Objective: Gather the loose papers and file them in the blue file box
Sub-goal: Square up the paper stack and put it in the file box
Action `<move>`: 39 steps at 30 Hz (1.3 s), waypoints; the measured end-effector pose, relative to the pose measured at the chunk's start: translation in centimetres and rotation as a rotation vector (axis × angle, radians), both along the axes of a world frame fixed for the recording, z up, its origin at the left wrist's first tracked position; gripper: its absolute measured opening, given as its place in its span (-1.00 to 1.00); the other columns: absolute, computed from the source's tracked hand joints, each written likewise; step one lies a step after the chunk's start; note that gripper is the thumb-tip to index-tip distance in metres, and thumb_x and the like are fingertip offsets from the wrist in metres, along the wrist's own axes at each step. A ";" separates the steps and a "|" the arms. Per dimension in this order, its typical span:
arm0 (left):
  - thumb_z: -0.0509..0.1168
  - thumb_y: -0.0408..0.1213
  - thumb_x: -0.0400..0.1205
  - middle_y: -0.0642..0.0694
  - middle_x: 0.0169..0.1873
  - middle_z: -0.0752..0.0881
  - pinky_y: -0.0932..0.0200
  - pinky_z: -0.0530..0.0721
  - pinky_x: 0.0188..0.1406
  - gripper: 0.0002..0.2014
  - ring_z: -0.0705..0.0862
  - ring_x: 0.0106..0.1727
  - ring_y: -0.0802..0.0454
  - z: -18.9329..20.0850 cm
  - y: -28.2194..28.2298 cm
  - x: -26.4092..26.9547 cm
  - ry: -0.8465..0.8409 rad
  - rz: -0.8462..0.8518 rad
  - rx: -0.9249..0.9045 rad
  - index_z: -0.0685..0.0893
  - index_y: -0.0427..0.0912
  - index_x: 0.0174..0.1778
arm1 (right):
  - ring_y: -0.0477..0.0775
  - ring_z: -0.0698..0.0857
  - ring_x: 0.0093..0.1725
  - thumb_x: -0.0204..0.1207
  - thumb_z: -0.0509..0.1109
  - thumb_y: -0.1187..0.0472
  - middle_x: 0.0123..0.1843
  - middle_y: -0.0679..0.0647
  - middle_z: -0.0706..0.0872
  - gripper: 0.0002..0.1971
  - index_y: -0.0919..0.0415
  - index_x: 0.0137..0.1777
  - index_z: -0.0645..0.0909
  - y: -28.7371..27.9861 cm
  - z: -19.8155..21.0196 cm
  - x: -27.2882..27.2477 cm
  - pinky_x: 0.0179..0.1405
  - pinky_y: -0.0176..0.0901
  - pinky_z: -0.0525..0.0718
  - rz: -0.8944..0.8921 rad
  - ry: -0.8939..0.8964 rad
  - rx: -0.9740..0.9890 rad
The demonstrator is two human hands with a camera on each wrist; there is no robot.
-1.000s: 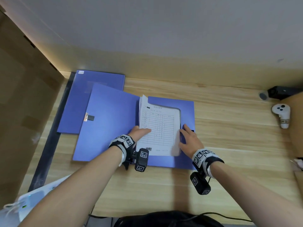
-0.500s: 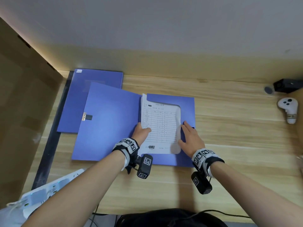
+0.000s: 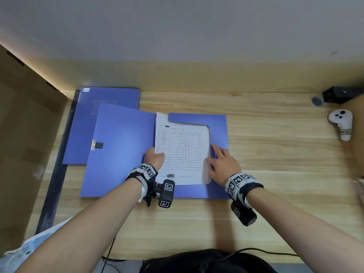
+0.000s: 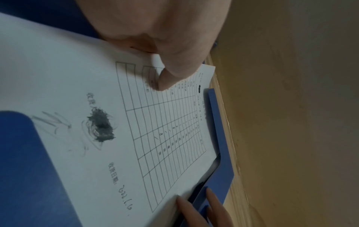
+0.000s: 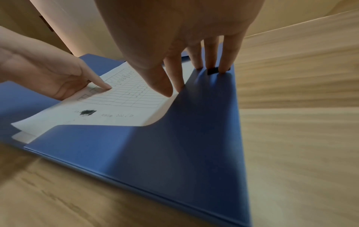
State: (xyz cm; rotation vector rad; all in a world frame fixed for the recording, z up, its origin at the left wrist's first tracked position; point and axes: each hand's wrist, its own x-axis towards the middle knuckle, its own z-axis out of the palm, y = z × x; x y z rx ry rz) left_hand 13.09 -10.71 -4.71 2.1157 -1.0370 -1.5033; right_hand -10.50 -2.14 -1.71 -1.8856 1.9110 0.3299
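The blue file box (image 3: pixel 122 152) lies open on the wooden desk, its lid flap to the left and its pocket (image 3: pixel 218 123) to the right. A stack of printed papers (image 3: pixel 181 152) sits tucked under the pocket's curved edge, top left corner sticking out. My left hand (image 3: pixel 156 155) pinches the papers' left edge, thumb (image 4: pixel 170 76) on top of the table print. My right hand (image 3: pixel 218 158) rests with straight fingers (image 5: pixel 174 76) on the pocket (image 5: pixel 174 145) by the papers' (image 5: pixel 116 107) right edge.
A second blue folder (image 3: pixel 106 107) lies closed behind the open one. A brown cardboard panel (image 3: pixel 25 134) stands on the left. At the far right are a white controller (image 3: pixel 341 125) and a black device (image 3: pixel 338 94). A white power strip (image 3: pixel 23 251) sits front left.
My left hand has drawn back from lying across the papers' lower left to gripping their left edge with the thumb. My right hand stays at the papers' right edge.
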 end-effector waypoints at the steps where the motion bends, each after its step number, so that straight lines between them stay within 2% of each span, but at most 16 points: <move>1: 0.19 -0.49 0.56 -0.07 0.08 0.78 0.05 0.70 0.12 -0.67 0.73 0.06 -0.13 0.0 -0.1 0.0 0.015 -0.005 0.001 0.73 -0.19 0.15 | 0.19 0.24 0.60 0.57 0.17 0.02 0.73 0.07 0.08 -0.64 0.00 0.28 0.65 0.0 -0.1 0.1 0.25 0.05 0.62 0.004 0.010 0.002; 6: 0.20 -0.50 0.56 -0.06 0.02 0.75 0.10 0.67 0.05 -0.64 0.71 0.04 -0.11 -0.1 0.1 -0.7 0.045 -0.033 0.010 0.71 -0.20 0.22 | 0.20 0.20 0.62 0.55 0.19 0.04 0.73 0.07 0.07 -0.64 -0.01 0.25 0.69 0.0 0.0 0.0 0.34 0.10 0.55 -0.005 -0.026 -0.001; 9: 0.25 -0.49 0.54 -0.08 0.05 0.78 0.09 0.70 0.06 -0.67 0.73 0.04 -0.11 -0.4 0.4 -1.4 0.050 -0.042 0.025 0.72 -0.20 0.18 | 0.21 0.18 0.63 0.56 0.19 0.01 0.74 0.06 0.08 -0.67 -0.09 0.13 0.77 0.1 0.3 -0.5 0.39 0.12 0.52 -0.007 -0.087 0.013; 14: 0.34 -0.50 0.53 -0.16 0.16 0.76 -0.05 0.71 0.22 -0.65 0.73 0.17 -0.17 -0.7 0.9 -3.0 0.095 -0.036 0.054 0.68 -0.30 0.25 | 0.18 0.08 0.69 0.51 0.29 0.02 0.77 0.05 -0.01 -0.72 -0.16 0.07 0.81 0.1 0.4 -1.1 0.50 0.10 0.41 -0.002 -0.153 0.080; 17: 0.34 -0.39 0.50 -0.06 0.17 0.73 -0.03 0.69 0.24 -0.62 0.71 0.17 -0.12 -0.3 1.0 -4.1 0.099 -0.099 0.098 0.65 -0.26 0.27 | 0.16 0.04 0.70 0.52 0.28 -0.01 0.78 0.03 -0.05 -0.69 -0.17 0.19 0.75 0.2 0.0 -1.4 0.55 0.08 0.36 -0.001 -0.169 0.087; 20: 0.34 -0.18 0.46 -0.07 0.29 0.66 -0.16 0.62 0.35 -0.45 0.65 0.27 -0.14 0.2 0.8 -5.0 0.093 -0.242 0.152 0.52 -0.20 0.40 | 0.12 0.02 0.71 0.54 0.26 -0.04 0.78 -0.02 -0.04 -0.52 -0.11 0.47 0.53 0.4 -0.4 -2.0 0.60 0.04 0.28 -0.025 -0.211 0.077; 22: 0.34 -0.20 0.55 -0.09 0.27 0.57 -0.09 0.54 0.40 -0.45 0.57 0.30 -0.12 0.5 0.4 -5.2 0.076 -0.284 0.180 0.40 -0.25 0.44 | 0.10 0.03 0.71 0.53 0.27 0.00 0.77 -0.04 0.00 -0.44 -0.06 0.57 0.40 0.5 -0.5 -2.3 0.61 0.02 0.27 -0.052 -0.250 0.064; 24: 0.31 -0.24 0.56 -0.12 0.20 0.53 -0.01 0.55 0.29 -0.50 0.55 0.21 -0.11 0.8 -0.1 -5.1 0.060 -0.261 0.168 0.40 -0.28 0.40 | 0.08 0.05 0.71 0.52 0.29 0.05 0.77 -0.06 0.03 -0.39 -0.02 0.61 0.34 0.5 -0.6 -2.6 0.63 0.01 0.27 -0.070 -0.274 0.053; 27: 0.28 -0.34 0.54 -0.17 -0.04 0.58 0.08 0.53 -0.06 -0.77 0.56 -0.06 -0.06 1.2 -0.3 -4.8 0.020 -0.166 0.059 0.48 -0.21 0.09 | 0.07 0.09 0.70 0.50 0.29 0.09 0.76 -0.07 0.08 -0.34 0.05 0.64 0.29 0.5 -1.0 -2.7 0.63 -0.02 0.28 -0.091 -0.292 0.025; 28: 0.27 -0.36 0.57 -0.16 -0.02 0.58 0.09 0.51 -0.05 -0.79 0.56 -0.04 -0.06 1.1 -0.2 -4.7 0.030 -0.160 0.067 0.47 -0.19 0.10 | 0.07 0.11 0.69 0.50 0.29 0.10 0.76 -0.07 0.09 -0.32 0.07 0.65 0.27 0.6 -1.1 -2.7 0.63 -0.02 0.28 -0.097 -0.294 0.016; 31: 0.26 -0.29 0.62 -0.11 0.23 0.53 0.05 0.49 0.21 -0.57 0.53 0.23 -0.09 1.5 0.6 -5.3 0.096 -0.205 0.171 0.39 -0.25 0.41 | 0.07 0.13 0.69 0.50 0.29 0.09 0.75 -0.06 0.10 -0.30 0.10 0.66 0.24 0.7 -1.4 -2.6 0.64 -0.05 0.25 -0.108 -0.301 -0.004; 36: 0.30 -0.11 0.39 -0.15 0.31 0.60 -0.20 0.57 0.36 -0.38 0.60 0.28 -0.18 1.4 1.5 -7.4 0.097 -0.155 0.178 0.41 -0.21 0.39 | 0.07 0.04 0.72 0.52 0.28 0.07 0.77 -0.06 0.01 -0.30 0.08 0.67 0.20 1.0 -2.0 -2.8 0.67 0.03 0.21 -0.147 -0.316 0.006; 39: 0.30 -0.18 0.46 -0.14 0.29 0.59 -0.12 0.58 0.28 -0.43 0.59 0.26 -0.18 2.1 2.1 -8.8 0.082 -0.112 0.128 0.38 -0.22 0.39 | 0.05 -0.02 0.74 0.52 0.28 0.07 0.78 -0.07 -0.04 -0.29 0.07 0.68 0.18 1.2 -2.2 -3.5 0.67 0.05 0.21 -0.152 -0.312 0.012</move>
